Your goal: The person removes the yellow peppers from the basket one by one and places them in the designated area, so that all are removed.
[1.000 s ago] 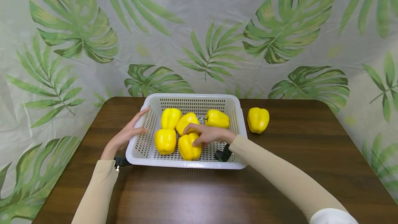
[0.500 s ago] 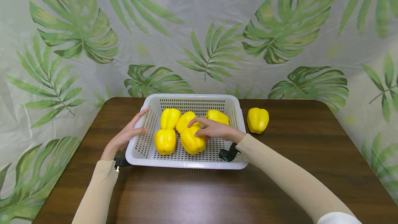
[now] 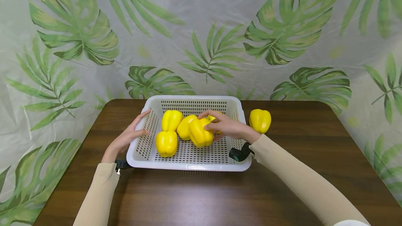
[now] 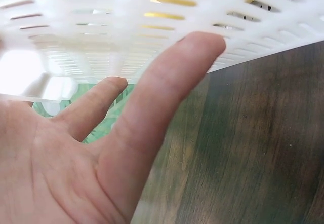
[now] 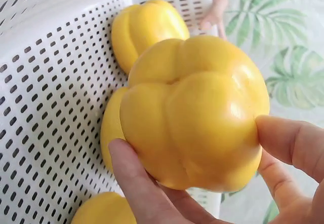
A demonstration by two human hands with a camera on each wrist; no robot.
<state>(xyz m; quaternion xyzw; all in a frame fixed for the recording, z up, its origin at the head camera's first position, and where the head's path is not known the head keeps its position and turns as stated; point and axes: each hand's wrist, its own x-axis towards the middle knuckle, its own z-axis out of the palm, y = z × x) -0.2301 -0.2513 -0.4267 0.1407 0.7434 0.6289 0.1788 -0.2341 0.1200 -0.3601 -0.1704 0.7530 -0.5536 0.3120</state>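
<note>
My right hand (image 3: 227, 125) holds a yellow bell pepper (image 3: 200, 133) between thumb and fingers, raised inside a white perforated plastic basket (image 3: 188, 166). The right wrist view shows the lobed end of the held bell pepper (image 5: 202, 117), with fingertips on both sides of it. At the basket's left side, my left hand (image 3: 128, 133) rests with thumb and a finger stretched out against the rim and wall. Its straight thumb (image 4: 159, 102) lies along the slotted side in the left wrist view. Part of another bell pepper (image 3: 211, 118) shows behind the right hand.
Two bell peppers stand on the basket's left, one at the back (image 3: 171, 120) and one in front (image 3: 166, 144). Another bell pepper (image 3: 185, 128) sits mid-basket. One more (image 3: 260, 120) stands on the dark wooden table (image 3: 298, 121) to the right. A leaf-patterned cloth (image 3: 213, 44) hangs behind.
My right hand has lifted the front middle bell pepper and carried it right and slightly back, its wrist now near the basket's right edge. The left hand has stayed put.
</note>
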